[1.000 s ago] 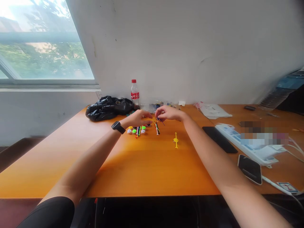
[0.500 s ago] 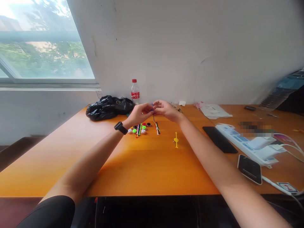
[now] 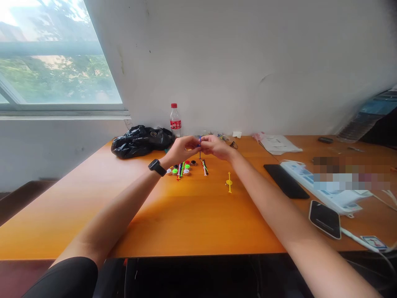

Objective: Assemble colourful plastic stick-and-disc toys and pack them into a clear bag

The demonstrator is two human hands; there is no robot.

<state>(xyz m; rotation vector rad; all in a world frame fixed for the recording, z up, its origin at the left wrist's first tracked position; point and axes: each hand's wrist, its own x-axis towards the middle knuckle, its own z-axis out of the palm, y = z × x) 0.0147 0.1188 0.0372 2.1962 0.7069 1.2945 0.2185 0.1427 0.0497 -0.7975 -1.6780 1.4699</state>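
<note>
My left hand (image 3: 182,150) and my right hand (image 3: 216,147) meet above the far half of the table, fingertips pinched on a thin blue plastic stick (image 3: 200,154) that points downward. Its upper part is mostly covered by my fingers. Below my left hand lie several small round pieces, among them a green one (image 3: 187,167), a white one (image 3: 186,172) and a black one (image 3: 193,162). Coloured plastic sticks (image 3: 180,170) lie among them. A second bunch of sticks (image 3: 205,167) rests under my right hand. Nearer my right forearm is a yellow stick with a disc (image 3: 229,182) at its middle.
A black plastic bag (image 3: 141,141) and a red-capped bottle (image 3: 175,120) stand at the back of the wooden table (image 3: 186,223). To the right are a black pad (image 3: 285,181), a white power strip (image 3: 322,188), a phone-like device (image 3: 325,220) and cables.
My right hand's fingers have lowered and closed in on the blue stick, which now shows a little above the fingertips. The left hand stays almost in place. The view has shifted slightly.
</note>
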